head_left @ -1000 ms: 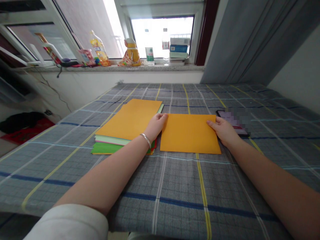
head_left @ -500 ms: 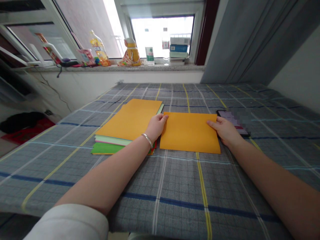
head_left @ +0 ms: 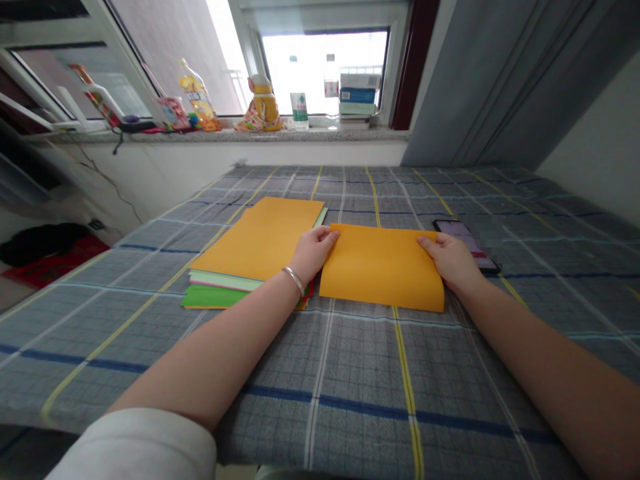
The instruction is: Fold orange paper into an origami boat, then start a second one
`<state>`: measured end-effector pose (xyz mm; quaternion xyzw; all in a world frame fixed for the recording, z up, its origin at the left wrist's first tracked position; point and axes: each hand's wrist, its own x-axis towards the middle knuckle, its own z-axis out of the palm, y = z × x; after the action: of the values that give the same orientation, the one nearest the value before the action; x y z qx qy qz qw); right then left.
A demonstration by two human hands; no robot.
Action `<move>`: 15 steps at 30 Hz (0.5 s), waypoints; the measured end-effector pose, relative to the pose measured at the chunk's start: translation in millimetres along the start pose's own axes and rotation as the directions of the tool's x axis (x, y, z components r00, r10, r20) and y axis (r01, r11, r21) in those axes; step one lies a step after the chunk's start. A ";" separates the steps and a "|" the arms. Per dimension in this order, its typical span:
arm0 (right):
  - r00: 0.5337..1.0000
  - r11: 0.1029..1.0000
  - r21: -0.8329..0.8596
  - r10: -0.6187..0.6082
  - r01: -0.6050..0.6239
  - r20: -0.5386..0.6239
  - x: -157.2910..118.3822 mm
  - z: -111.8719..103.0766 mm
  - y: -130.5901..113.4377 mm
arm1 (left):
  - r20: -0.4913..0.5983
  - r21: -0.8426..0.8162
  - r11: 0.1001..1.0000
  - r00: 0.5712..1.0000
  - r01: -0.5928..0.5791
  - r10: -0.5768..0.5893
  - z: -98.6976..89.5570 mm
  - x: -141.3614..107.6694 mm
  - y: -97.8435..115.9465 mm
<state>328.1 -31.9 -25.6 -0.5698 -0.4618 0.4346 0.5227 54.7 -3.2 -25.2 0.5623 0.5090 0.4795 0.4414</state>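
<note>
Both hands work one sheet of orange paper [head_left: 383, 270] just above or on the plaid cloth [head_left: 365, 373]. Taking that sheet as the dial's centre, the left hand [head_left: 311, 253] pinches its 10 o'clock corner and the right hand [head_left: 453, 259] its 2 o'clock corner. The step looks like controlling the sheet by its far edge; its near part bows, so shifting it calls for even, light pinches. The coloured paper stack [head_left: 267, 233] lies at 9 o'clock, the phone [head_left: 457, 229] near 3.

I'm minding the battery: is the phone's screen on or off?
On: the phone shows a pale display with a reddish band, partly blurred.
</note>
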 end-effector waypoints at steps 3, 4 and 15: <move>1.000 1.000 -0.020 -0.005 0.006 0.004 -2.1 1.4 -2.5 | -0.004 -0.083 0.996 1.000 0.012 -0.013 1.0 -1.3 2.2; 1.000 1.000 -0.024 -0.003 0.004 0.005 -2.5 1.9 -3.1 | -0.005 -0.091 0.996 1.000 0.008 -0.008 1.2 -2.1 3.4; 0.994 0.988 -0.112 -0.101 0.104 0.034 3.1 -1.5 0.9 | 0.001 0.110 0.989 0.995 -0.101 0.101 0.6 0.3 2.0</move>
<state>330.2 -29.2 -26.5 -0.5677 -0.5218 0.3883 0.5046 55.6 -3.1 -23.2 0.6097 0.5065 0.4738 0.3837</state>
